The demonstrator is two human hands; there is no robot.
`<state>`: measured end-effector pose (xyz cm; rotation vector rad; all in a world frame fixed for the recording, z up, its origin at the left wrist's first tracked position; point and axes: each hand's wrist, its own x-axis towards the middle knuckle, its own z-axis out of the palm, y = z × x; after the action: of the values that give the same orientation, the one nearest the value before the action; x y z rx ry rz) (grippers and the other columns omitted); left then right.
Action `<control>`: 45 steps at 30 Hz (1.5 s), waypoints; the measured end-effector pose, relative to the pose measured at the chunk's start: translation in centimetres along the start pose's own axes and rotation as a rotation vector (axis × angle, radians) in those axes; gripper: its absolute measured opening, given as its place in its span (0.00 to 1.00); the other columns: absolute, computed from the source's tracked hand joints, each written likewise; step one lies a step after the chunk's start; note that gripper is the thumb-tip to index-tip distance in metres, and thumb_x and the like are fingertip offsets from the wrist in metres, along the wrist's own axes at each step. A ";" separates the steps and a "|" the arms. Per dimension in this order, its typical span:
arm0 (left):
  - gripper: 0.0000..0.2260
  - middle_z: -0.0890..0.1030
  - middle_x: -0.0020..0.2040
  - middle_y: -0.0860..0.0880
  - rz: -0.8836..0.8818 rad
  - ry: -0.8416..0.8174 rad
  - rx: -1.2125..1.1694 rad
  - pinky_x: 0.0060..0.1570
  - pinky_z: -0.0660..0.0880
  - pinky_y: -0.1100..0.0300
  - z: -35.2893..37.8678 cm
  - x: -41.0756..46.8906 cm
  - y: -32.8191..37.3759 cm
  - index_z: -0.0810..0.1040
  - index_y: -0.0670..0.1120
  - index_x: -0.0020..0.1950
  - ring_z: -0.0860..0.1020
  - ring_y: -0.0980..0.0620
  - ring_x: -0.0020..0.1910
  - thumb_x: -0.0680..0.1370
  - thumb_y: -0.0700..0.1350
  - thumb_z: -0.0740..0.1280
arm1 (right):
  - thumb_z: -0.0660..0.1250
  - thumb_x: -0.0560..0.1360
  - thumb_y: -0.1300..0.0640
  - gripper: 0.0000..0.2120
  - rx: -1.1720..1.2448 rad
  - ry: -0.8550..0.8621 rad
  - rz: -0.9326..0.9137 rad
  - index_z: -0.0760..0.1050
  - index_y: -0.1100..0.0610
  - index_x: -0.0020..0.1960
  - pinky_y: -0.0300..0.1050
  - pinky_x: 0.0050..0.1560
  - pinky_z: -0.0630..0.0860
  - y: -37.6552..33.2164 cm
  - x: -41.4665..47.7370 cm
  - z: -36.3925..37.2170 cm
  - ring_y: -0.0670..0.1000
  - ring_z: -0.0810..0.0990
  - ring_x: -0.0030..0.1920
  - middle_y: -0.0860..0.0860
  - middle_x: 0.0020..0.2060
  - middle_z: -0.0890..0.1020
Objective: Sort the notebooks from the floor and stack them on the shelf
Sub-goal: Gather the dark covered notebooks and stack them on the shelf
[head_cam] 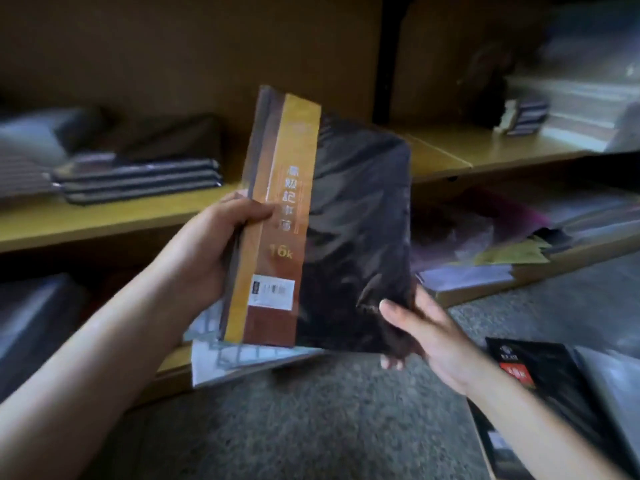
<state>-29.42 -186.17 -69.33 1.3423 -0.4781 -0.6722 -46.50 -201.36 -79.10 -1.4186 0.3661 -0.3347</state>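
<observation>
A plastic-wrapped black notebook [353, 230] with a yellow and brown band marked "16k" stands upright in mid-air in front of the shelf. My left hand [211, 247] grips its left spine edge, thumb on the band. My right hand [426, 337] holds its lower right corner, thumb on the cover. A stack of dark notebooks [138, 180] lies on the wooden shelf [104, 220] at the left. More black notebooks [540, 386] lie on the floor at the lower right.
A lower shelf board [519, 275] carries loose plastic-wrapped items. A small dark stack [526, 116] and pale wrapped packs [585, 98] rest on the right shelf section. A white checked packet [242, 362] pokes out over the grey carpet [329, 427].
</observation>
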 end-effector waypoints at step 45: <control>0.14 0.75 0.65 0.45 0.585 0.930 1.339 0.69 0.48 0.34 -15.0 7.7 2.0 0.76 0.48 0.63 0.67 0.44 0.69 0.78 0.45 0.62 | 0.62 0.78 0.60 0.15 -0.882 0.286 -0.600 0.75 0.48 0.63 0.37 0.43 0.76 -9.3 21.7 16.5 0.49 0.77 0.58 0.46 0.64 0.75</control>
<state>-13.49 -180.40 -70.50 2.3614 -0.4967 0.9694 -19.86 -197.25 -69.02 -2.3560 0.3230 -0.9502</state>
